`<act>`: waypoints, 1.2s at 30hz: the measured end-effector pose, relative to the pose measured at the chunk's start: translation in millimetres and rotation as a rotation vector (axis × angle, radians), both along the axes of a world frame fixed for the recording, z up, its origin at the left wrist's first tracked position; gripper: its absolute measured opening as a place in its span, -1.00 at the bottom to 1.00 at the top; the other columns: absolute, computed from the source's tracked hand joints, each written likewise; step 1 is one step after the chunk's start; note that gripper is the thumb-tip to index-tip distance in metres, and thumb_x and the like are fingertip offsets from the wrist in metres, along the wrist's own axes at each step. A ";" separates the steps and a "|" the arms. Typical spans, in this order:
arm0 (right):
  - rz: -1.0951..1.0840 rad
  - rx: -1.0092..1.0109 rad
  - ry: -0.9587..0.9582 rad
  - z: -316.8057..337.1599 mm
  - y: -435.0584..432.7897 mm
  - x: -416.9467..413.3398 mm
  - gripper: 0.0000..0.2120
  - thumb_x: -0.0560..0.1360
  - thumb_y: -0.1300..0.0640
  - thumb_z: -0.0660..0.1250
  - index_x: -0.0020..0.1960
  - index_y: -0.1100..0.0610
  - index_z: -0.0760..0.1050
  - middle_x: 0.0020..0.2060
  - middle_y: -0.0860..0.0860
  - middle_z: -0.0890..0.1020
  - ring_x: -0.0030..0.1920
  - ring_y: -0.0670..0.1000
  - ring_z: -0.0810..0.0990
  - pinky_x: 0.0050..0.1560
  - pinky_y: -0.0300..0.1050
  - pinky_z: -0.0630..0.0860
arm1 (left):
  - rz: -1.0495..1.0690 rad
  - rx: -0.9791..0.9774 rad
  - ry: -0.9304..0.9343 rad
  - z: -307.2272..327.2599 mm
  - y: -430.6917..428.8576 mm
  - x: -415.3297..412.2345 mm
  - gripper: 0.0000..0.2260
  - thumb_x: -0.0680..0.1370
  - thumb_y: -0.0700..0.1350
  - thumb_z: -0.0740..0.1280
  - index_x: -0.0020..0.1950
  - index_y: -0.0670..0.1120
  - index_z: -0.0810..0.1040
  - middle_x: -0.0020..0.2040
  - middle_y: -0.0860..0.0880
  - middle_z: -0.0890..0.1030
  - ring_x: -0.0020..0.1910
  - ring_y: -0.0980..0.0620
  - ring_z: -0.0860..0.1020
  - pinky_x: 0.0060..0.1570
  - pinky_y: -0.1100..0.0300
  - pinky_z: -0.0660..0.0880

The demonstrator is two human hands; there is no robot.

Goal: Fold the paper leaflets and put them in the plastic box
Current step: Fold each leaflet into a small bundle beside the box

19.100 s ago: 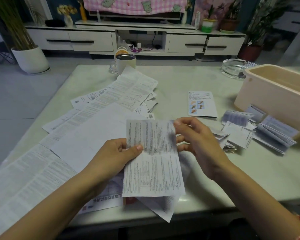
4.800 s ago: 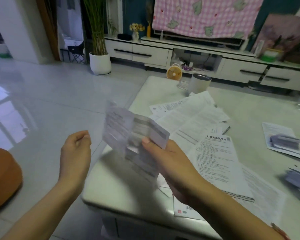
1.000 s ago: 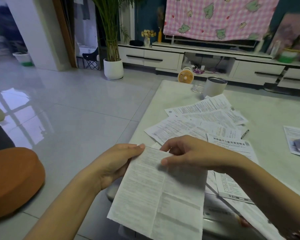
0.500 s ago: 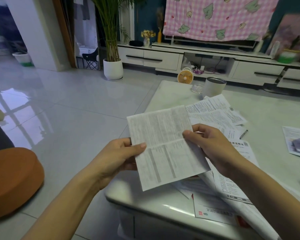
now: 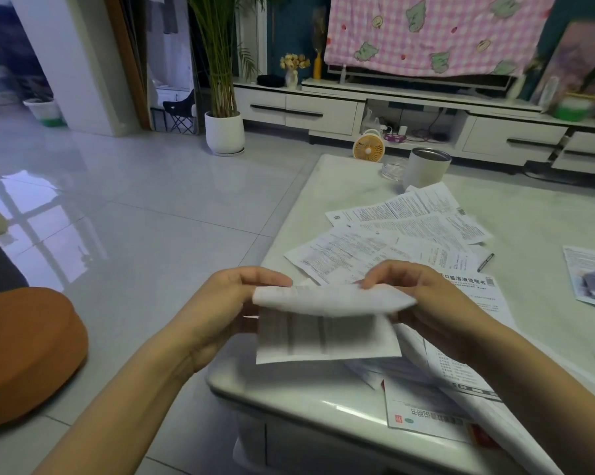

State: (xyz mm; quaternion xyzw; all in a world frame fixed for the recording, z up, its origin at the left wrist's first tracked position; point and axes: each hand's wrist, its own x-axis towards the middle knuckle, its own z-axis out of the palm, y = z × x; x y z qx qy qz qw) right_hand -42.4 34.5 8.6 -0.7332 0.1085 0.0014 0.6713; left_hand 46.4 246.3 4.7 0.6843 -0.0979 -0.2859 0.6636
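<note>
Half a second ago you held the leaflet (image 5: 323, 332) flat; now its top half curls over toward you — the fold has begun. Your left hand (image 5: 220, 310) and right hand (image 5: 436, 303) hold it in the air over the bench's (image 5: 289, 389) near corner, fingers (image 5: 265, 277) pinching each end of the bend. Crease it next — the box is out of view.

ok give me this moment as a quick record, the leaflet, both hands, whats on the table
leaflet: held up over the near end of the table, top part bent over, blurred
left hand: pinches its left end
right hand: pinches its right end
on table: unfolded leaflets, pen, mug
plastic box: not in view
stage: mid-fold, not yet creased flat
</note>
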 end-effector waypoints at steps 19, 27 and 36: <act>-0.056 0.209 -0.014 9.0 24.9 -1.8 -0.54 0.44 -0.18 0.14 0.10 0.13 0.53 -0.14 0.18 0.67 -0.16 0.10 0.64 -0.16 -0.12 0.61 | -0.137 0.079 -0.053 -8.5 -6.5 -8.4 -0.79 0.57 -0.07 0.26 -0.15 -0.10 0.64 -0.21 -0.04 0.70 -0.25 0.07 0.66 -0.31 0.29 0.53; -0.018 0.000 -0.098 -11.6 51.1 -8.6 -0.61 0.49 -0.10 0.21 -0.08 0.19 0.65 -0.02 -0.11 0.67 -0.07 -0.20 0.62 -0.22 -0.47 0.44 | 0.018 0.003 -0.018 -16.0 -25.5 -21.8 -0.75 0.57 -0.21 0.17 -0.07 -0.14 0.66 -0.18 -0.09 0.69 -0.25 0.01 0.62 -0.26 0.19 0.54; -0.076 -0.390 -0.186 -32.2 52.5 -1.7 -0.88 0.33 0.12 0.44 -0.15 -0.02 0.56 -0.30 -0.17 0.60 -0.21 -0.12 0.54 -0.12 -0.17 0.47 | 0.086 -0.087 -0.077 -23.1 -31.8 -26.4 -0.62 0.61 0.03 0.16 -0.14 -0.24 0.58 -0.20 -0.07 0.63 -0.22 -0.05 0.56 -0.09 0.09 0.46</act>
